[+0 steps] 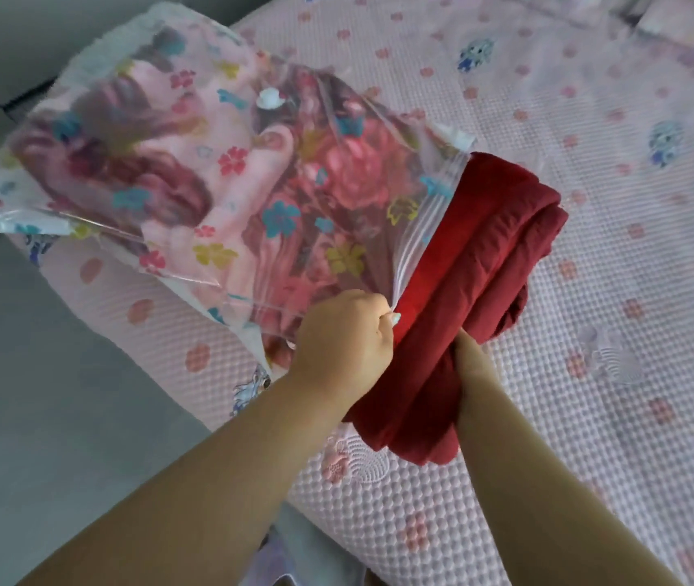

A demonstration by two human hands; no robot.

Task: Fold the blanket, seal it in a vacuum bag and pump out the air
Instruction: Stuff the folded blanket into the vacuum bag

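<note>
A folded dark red blanket (459, 298) lies on a pink quilted bed cover (590, 205) printed with small flowers and cartoon figures, its far side already inside the mouth of a clear vacuum bag (193, 171) patterned with coloured flowers. The left hand (343, 336) is curled into a fist, pinching the upper edge of the bag's striped zip seal (421, 230) and lifting it against the blanket's near end. The right hand (470, 353) grips the blanket from the other side, its fingers tucked into the folds and mostly hidden. A white round valve (270, 98) sits on top of the bag, and a white slider clip (459, 139) rests at the far end of the seal. No brand, label or readable writing shows on the bag, the blanket or the cover; much of the frame is blurred.
</note>
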